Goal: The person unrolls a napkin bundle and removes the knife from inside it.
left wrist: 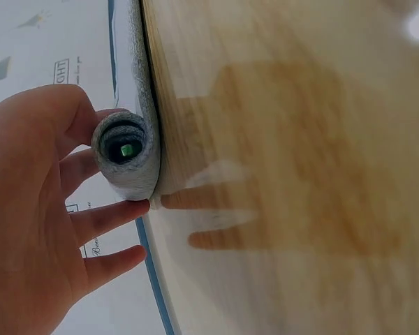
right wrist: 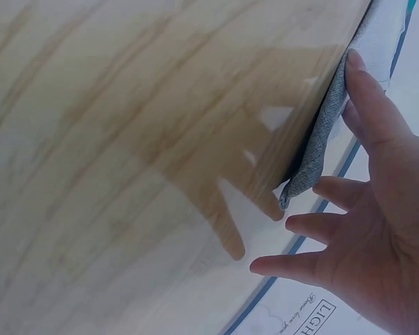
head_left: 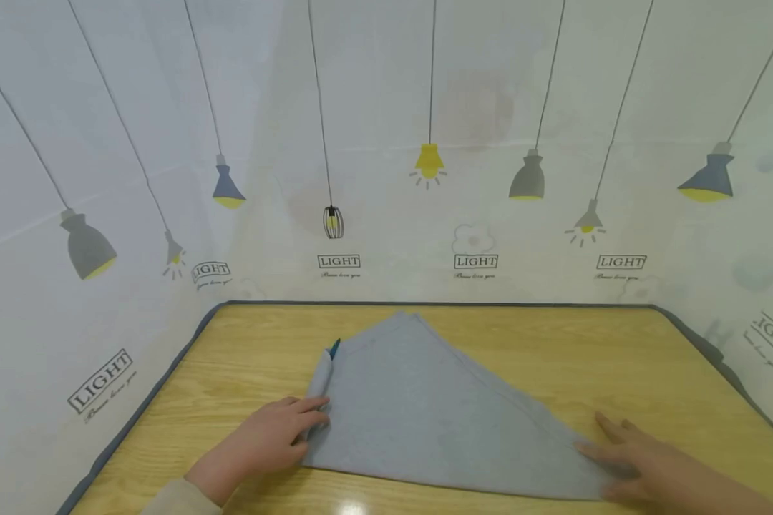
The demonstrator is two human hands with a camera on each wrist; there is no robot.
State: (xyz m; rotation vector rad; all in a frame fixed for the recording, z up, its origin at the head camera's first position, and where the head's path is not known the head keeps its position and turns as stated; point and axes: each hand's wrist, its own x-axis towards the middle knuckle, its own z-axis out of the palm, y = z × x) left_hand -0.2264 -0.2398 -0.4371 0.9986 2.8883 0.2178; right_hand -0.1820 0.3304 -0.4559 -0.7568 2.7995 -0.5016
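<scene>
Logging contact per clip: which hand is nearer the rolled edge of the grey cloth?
Left. The left hand rests against the roll; the right hand lies on the cloth's opposite corner, far from it.

The left hand (head_left: 267, 436) lies low at the near left, palm down, with a pale sleeve cuff (head_left: 180, 498) at the wrist and the forearm coming in from the lower left. Its fingers (head_left: 309, 409) stretch forward and to the right, nearly straight. In the left wrist view they are slightly spread and loosely bent, thumb uppermost. The right hand (head_left: 644, 458) lies at the near right, palm down, its forearm entering from the lower right corner. Its fingers (right wrist: 314, 227) are extended and fanned apart, the thumb straight beside them.
</scene>
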